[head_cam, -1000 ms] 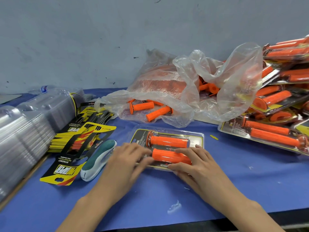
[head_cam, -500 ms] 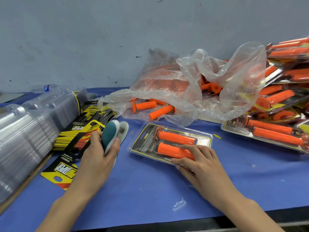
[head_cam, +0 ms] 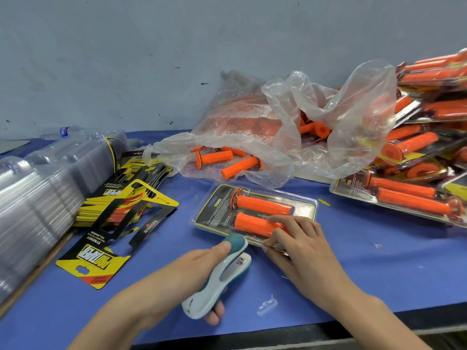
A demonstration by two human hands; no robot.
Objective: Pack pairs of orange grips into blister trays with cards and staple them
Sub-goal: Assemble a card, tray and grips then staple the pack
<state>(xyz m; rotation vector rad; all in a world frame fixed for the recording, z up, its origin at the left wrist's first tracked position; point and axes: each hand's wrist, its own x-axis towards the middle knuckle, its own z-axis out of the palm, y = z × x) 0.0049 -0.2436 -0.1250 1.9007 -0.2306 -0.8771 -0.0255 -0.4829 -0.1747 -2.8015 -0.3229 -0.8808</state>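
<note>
Far left, the trays point(head_cam: 38, 198) and the cards point(head_cam: 121, 205) sit just as they did a second ago, so nothing new is being fed in. The news is my left hand point(head_cam: 177, 281). A second ago it was flat on the pack beside the other hand. Half a second ago it was lifting the stapler point(head_cam: 217, 284) from its spot by the cards. Now it grips that stapler, thumb on the teal cap and fingers curled underneath, with the nose right at the near edge of the pack point(head_cam: 217, 210).

The pack lies on the table in front of me and has swung a little, its left end now nearer. Both grips point(head_cam: 262, 204) are seated side by side in it over the card. I can't tell whether the stapler's mouth is already over the rim or just short of it, because the cap and my thumb hide that spot.

My right hand point(head_cam: 303, 253) has not left the pack. Its fingers are bent over the nearer grip and the thumb is at the near rim, holding it steady.

I read this as loading done and stapling about to begin, with the first staple going into this near edge.

Behind, the bag point(head_cam: 252, 137) holds loose grips, and at right the finished packs point(head_cam: 417, 198) lie heaped.
</note>
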